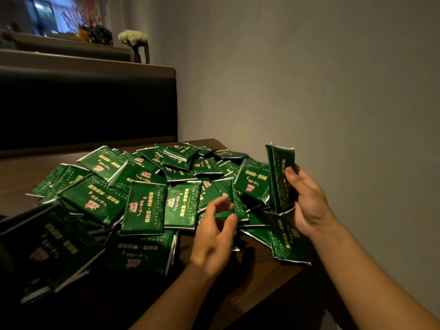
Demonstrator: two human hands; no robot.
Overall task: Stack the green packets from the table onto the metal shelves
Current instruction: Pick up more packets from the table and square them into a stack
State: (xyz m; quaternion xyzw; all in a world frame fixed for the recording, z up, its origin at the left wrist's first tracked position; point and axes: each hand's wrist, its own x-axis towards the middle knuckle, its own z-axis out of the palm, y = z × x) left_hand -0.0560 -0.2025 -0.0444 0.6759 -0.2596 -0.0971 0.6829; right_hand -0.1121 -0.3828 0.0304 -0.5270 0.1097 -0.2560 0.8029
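Several green packets point(145, 206) with pink and yellow print lie in a loose heap across the dark wooden table point(269, 279). My right hand point(309, 201) grips a small bundle of green packets point(281, 177) held upright on edge at the heap's right side. My left hand point(214, 234) hovers just above the heap's front middle, fingers spread and curled, holding nothing. One packet point(240, 203) stands tilted right by its fingertips. No metal shelves are in view.
A plain wall point(333, 79) runs close along the table's right side and back. A dark padded bench back point(88, 110) stands behind the table at left, with a ledge holding flowers point(133, 38) above it. The table's front right corner is near my right forearm.
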